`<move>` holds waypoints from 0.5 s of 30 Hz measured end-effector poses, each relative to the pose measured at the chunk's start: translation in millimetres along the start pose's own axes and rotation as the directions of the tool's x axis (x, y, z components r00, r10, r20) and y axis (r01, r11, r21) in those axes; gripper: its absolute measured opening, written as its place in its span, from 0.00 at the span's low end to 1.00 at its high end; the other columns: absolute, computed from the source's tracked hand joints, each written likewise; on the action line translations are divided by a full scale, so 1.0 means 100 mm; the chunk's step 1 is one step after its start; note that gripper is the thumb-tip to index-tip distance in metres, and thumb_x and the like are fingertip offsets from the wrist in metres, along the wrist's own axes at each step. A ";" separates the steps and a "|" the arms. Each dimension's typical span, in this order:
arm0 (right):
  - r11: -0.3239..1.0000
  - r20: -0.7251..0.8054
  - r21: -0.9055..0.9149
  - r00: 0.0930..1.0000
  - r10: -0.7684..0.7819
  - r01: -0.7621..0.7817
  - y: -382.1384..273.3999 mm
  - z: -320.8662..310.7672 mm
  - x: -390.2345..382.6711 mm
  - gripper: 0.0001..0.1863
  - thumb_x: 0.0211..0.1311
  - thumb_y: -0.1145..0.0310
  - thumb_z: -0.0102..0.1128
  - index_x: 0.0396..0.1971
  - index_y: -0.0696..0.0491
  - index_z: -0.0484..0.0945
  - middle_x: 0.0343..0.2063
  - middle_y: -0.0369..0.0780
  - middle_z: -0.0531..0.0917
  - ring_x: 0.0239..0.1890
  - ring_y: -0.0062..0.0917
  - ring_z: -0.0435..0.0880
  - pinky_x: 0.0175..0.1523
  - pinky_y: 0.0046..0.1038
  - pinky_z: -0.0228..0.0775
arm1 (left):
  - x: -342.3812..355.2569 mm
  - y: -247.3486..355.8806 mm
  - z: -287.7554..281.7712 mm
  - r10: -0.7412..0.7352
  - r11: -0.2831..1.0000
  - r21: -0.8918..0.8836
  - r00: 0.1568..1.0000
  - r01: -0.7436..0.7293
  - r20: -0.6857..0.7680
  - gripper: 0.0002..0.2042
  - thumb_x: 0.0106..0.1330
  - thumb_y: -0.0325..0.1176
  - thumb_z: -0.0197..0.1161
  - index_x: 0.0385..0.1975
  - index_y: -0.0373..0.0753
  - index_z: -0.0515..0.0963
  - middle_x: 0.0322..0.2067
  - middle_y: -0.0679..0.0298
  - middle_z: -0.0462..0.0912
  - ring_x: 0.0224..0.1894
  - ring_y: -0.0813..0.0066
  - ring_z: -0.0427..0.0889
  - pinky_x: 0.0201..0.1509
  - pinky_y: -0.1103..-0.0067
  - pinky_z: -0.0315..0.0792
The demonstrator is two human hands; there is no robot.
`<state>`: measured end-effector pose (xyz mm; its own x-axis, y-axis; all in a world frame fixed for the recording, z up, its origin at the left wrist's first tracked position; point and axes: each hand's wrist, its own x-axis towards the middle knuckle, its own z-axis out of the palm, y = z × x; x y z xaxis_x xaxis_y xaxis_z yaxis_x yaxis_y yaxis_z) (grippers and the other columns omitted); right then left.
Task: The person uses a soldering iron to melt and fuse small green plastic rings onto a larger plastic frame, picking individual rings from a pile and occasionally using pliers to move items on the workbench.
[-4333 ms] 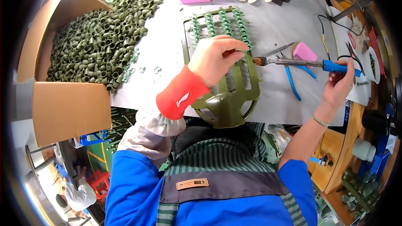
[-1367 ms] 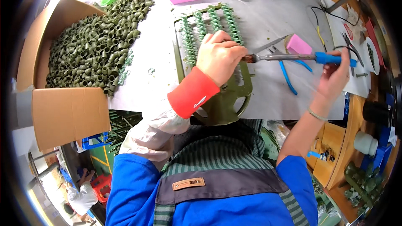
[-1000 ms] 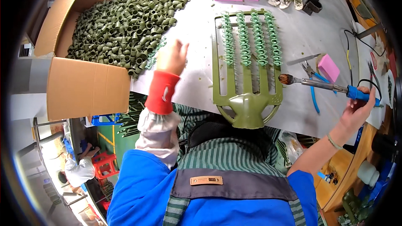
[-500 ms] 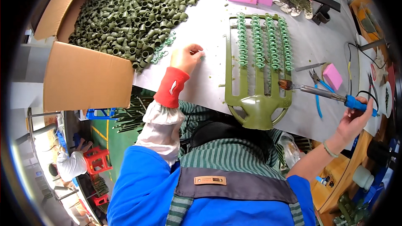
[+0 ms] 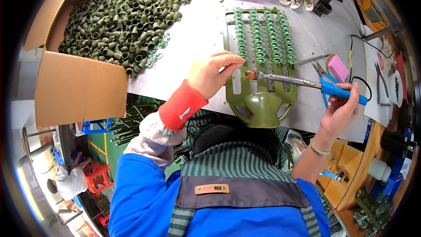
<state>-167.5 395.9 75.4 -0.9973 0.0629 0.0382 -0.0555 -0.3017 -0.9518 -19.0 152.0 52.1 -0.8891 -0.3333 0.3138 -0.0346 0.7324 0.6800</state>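
Hands (image 5: 215,72) over green frame (image 5: 262,104), right gripping blue-handled iron (image 5: 302,81), cardboard box (image 5: 83,88) at left

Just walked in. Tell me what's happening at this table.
A person's right hand holds a blue-handled tool, its brownish tip over an olive-green slatted frame. The left hand has its fingertips at the near end of the frame's leftmost row of light-green rings; whether they pinch a ring is too small to tell. Four rows line the frame's far part. To the left, small olive pieces spill from a cardboard box.
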 end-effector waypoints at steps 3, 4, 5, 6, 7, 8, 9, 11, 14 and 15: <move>1.000 -0.008 0.003 1.000 -0.007 0.007 0.05 0.01 -0.01 0.19 0.63 0.58 0.55 0.18 0.57 0.76 0.17 0.38 0.78 0.12 0.15 0.68 0.19 0.16 0.59 | 0.09 0.00 0.05 0.225 0.950 0.230 0.974 -0.211 -0.035 0.06 0.54 0.26 0.66 0.31 0.42 0.83 0.28 0.67 0.84 0.34 0.71 0.80 0.38 0.79 0.75; 1.000 0.000 0.024 1.000 -0.004 0.004 0.07 0.01 -0.01 0.19 0.63 0.58 0.55 0.18 0.57 0.76 0.18 0.38 0.79 0.12 0.15 0.69 0.19 0.17 0.59 | 0.11 0.00 0.08 0.229 0.949 0.230 0.973 -0.216 -0.033 0.06 0.54 0.26 0.66 0.31 0.42 0.83 0.28 0.67 0.84 0.34 0.71 0.80 0.38 0.79 0.75; 1.000 -0.005 0.026 1.000 -0.006 0.007 0.09 0.02 0.00 0.19 0.63 0.58 0.55 0.18 0.57 0.76 0.18 0.38 0.79 0.12 0.15 0.69 0.19 0.17 0.59 | 0.11 -0.03 0.12 0.239 0.945 0.237 0.971 -0.224 -0.034 0.06 0.53 0.27 0.66 0.31 0.43 0.83 0.27 0.68 0.84 0.35 0.70 0.79 0.39 0.78 0.75; 0.999 0.003 0.039 1.000 0.003 -0.003 0.11 0.03 0.00 0.19 0.63 0.58 0.55 0.18 0.57 0.76 0.18 0.39 0.79 0.12 0.16 0.69 0.19 0.17 0.60 | 0.12 -0.04 0.16 0.248 0.942 0.243 0.968 -0.233 -0.035 0.06 0.52 0.27 0.67 0.30 0.44 0.83 0.27 0.69 0.84 0.35 0.70 0.79 0.39 0.78 0.75; 0.999 0.011 0.052 1.000 0.015 -0.016 0.14 0.05 -0.01 0.19 0.63 0.59 0.55 0.19 0.57 0.76 0.18 0.39 0.79 0.13 0.16 0.70 0.19 0.18 0.60 | 0.11 -0.06 0.17 0.249 0.941 0.243 0.968 -0.234 -0.032 0.06 0.52 0.27 0.67 0.30 0.44 0.83 0.27 0.69 0.84 0.35 0.70 0.79 0.39 0.78 0.75; 0.998 0.032 0.057 0.999 0.022 -0.024 0.16 0.07 -0.03 0.19 0.63 0.59 0.55 0.19 0.58 0.76 0.19 0.39 0.79 0.13 0.17 0.70 0.19 0.18 0.61 | 0.10 -0.07 0.18 0.246 0.940 0.254 0.969 -0.229 -0.035 0.06 0.52 0.28 0.67 0.30 0.45 0.83 0.27 0.69 0.84 0.36 0.70 0.79 0.39 0.78 0.75; 0.998 0.032 0.057 0.999 0.023 -0.025 0.16 0.08 -0.03 0.19 0.63 0.59 0.55 0.19 0.58 0.76 0.19 0.39 0.79 0.13 0.17 0.70 0.19 0.18 0.61 | 0.09 -0.09 0.18 0.242 0.938 0.264 0.969 -0.224 -0.038 0.06 0.52 0.28 0.67 0.30 0.45 0.84 0.27 0.69 0.84 0.36 0.70 0.79 0.39 0.78 0.75; 0.998 0.037 0.054 0.999 0.020 -0.022 0.15 0.10 -0.03 0.19 0.63 0.58 0.55 0.19 0.58 0.76 0.19 0.38 0.79 0.13 0.17 0.70 0.19 0.17 0.61 | 0.08 -0.11 0.18 0.229 0.940 0.266 0.973 -0.212 -0.033 0.06 0.52 0.28 0.67 0.30 0.45 0.83 0.27 0.69 0.84 0.36 0.69 0.78 0.40 0.78 0.75; 0.999 -0.022 -0.033 1.000 0.020 -0.021 0.06 0.00 0.02 0.19 0.63 0.57 0.55 0.18 0.56 0.76 0.15 0.36 0.77 0.12 0.14 0.68 0.18 0.16 0.57 | 0.05 -0.13 0.15 0.221 0.941 0.267 0.975 -0.207 -0.023 0.06 0.52 0.28 0.66 0.31 0.44 0.83 0.29 0.69 0.84 0.36 0.68 0.78 0.41 0.77 0.74; 0.999 -0.039 -0.054 0.999 0.003 -0.005 0.01 -0.01 0.03 0.20 0.63 0.57 0.54 0.17 0.55 0.75 0.14 0.36 0.76 0.12 0.14 0.67 0.18 0.15 0.55 | 0.06 -0.12 0.15 0.232 0.942 0.250 0.973 -0.222 -0.011 0.07 0.53 0.28 0.66 0.31 0.44 0.83 0.30 0.69 0.84 0.36 0.68 0.78 0.42 0.77 0.74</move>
<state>-170.4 396.8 73.8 -0.9948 0.0990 0.0231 -0.0473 -0.2499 -0.9671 -30.2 149.9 36.0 -0.8678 -0.1608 0.4701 0.0504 0.9128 0.4053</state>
